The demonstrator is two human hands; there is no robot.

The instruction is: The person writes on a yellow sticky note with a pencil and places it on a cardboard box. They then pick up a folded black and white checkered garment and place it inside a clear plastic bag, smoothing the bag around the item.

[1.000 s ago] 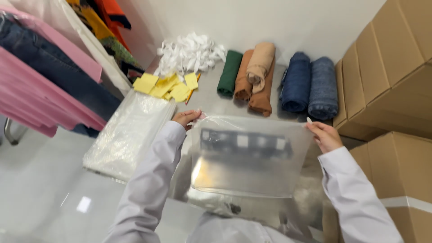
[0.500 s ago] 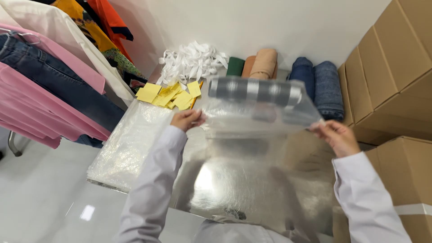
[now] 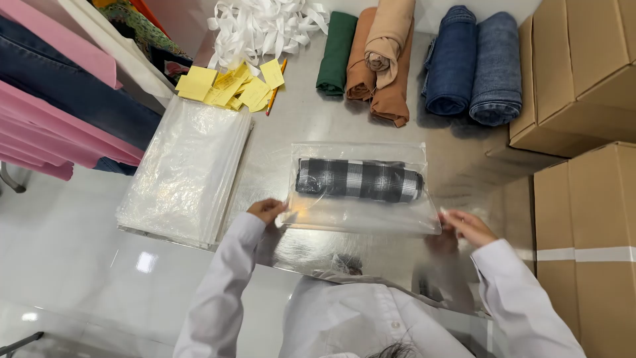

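Note:
A clear plastic bag (image 3: pixel 358 211) lies flat on the shiny metal table (image 3: pixel 311 126) with a rolled black-and-white checked cloth (image 3: pixel 358 179) inside it. My left hand (image 3: pixel 266 210) pinches the bag's near left corner. My right hand (image 3: pixel 464 227) pinches the near right corner. Both sleeves are white.
A stack of clear bags (image 3: pixel 185 172) lies to the left, with yellow paper slips (image 3: pixel 228 85), a pencil (image 3: pixel 275 98) and white ribbon strips (image 3: pixel 265 26) behind it. Rolled green, brown, tan (image 3: pixel 371 59) and blue denim (image 3: pixel 474 63) cloths lie at the back. Cardboard boxes (image 3: pixel 583 152) stand at right, hanging clothes (image 3: pixel 59 99) at left.
The bag with the checked roll was held up in front of me. It has come down and now lies flat on the table, my hands still at its near corners.

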